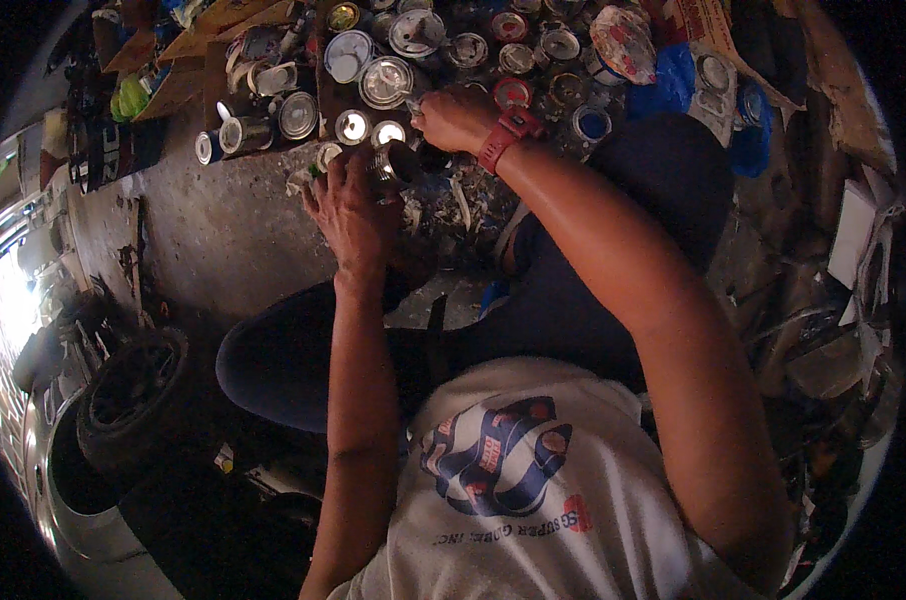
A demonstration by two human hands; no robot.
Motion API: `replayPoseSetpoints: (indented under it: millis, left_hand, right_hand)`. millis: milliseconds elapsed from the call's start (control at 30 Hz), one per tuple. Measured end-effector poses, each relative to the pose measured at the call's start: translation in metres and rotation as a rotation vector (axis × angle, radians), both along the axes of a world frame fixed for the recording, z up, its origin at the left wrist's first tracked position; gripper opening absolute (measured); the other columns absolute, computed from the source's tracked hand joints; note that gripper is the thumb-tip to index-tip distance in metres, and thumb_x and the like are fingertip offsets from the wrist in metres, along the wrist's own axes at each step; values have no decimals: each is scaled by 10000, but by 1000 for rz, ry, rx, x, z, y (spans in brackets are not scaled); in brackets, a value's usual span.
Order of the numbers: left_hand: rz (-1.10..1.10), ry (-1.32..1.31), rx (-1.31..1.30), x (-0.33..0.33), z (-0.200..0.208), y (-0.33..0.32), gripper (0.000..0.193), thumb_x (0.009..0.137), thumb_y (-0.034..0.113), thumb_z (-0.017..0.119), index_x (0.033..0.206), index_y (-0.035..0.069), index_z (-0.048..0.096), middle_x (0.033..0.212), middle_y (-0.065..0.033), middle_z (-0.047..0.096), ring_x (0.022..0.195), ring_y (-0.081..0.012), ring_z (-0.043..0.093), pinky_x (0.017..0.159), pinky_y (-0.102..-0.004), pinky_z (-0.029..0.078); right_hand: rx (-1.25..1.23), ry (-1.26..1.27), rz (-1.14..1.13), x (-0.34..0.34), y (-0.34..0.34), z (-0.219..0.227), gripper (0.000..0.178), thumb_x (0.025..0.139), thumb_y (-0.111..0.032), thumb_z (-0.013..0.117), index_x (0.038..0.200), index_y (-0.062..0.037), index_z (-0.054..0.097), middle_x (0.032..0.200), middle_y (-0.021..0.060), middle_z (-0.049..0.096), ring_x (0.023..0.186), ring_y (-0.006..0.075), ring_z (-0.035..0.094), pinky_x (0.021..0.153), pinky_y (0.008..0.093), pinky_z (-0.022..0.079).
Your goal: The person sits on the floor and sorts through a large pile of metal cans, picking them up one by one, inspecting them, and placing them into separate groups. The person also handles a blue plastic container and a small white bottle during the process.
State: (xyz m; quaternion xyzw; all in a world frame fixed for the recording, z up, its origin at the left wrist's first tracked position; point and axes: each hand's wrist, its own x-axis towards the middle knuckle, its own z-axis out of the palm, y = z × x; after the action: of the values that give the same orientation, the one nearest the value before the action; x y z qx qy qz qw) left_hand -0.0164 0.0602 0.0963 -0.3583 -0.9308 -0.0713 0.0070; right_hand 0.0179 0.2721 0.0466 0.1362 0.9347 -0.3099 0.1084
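Observation:
My left hand (pixel 355 215) is at a small ribbed tin can (pixel 396 163), its thumb and fingers bent about the near side of it. Just beyond and to the right, my right hand (pixel 458 118) is closed, a red watch on its wrist. Its fingertips pinch something thin and pale, too small to make out, beside a large round paint can (pixel 386 82). Two small cans with shiny tops, a left one (pixel 353 126) and a right one (pixel 388 133), stand between the hands and the large can.
Many paint cans crowd the far side, among them a tipped can (pixel 245 134), a red-topped can (pixel 513 93) and a blue-filled can (pixel 592 122). Cardboard (pixel 228 30) stands at far left. Blue plastic (pixel 663 85) lies right. A wheel (pixel 133 385) rests on the left.

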Motion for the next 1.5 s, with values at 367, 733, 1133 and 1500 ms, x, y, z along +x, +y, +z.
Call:
replayPoseSetpoints:
  millis: [367,733,1133,1500]
  left_hand:
    - [7,30,-11,1,15,2,774,629,170,848,1370,228,632,1320,-40,615,1231,-329,581,1176,-611,330]
    - [41,-73,100,-2,-16,-9,771,659,207,882,1385,195,626,1353,-89,622,1267,-378,570,1159,-586,362]
    - [109,-343,207,-10,-117,-41,758,683,355,937,1327,71,654,1257,-176,701,1187,-393,647,1022,-510,494]
    - [326,-502,401,-17,-151,-40,790,684,348,943,1345,61,620,1263,-190,703,1219,-359,653,1039,-483,496]
  right_hand:
    - [-36,4,-27,-2,-1,-6,433,1023,-392,580,1017,3,756,1013,244,760,949,439,737,846,549,580]
    - [-45,-25,-28,-5,-1,-12,444,1025,-404,580,1035,6,750,1039,244,757,988,442,729,871,548,575]
    - [-49,41,32,-2,-2,21,487,1032,-416,575,995,40,742,1022,282,738,995,451,715,918,539,559]
    - [13,174,160,16,-13,40,436,1015,-365,599,908,41,717,918,263,721,938,443,702,879,531,550]
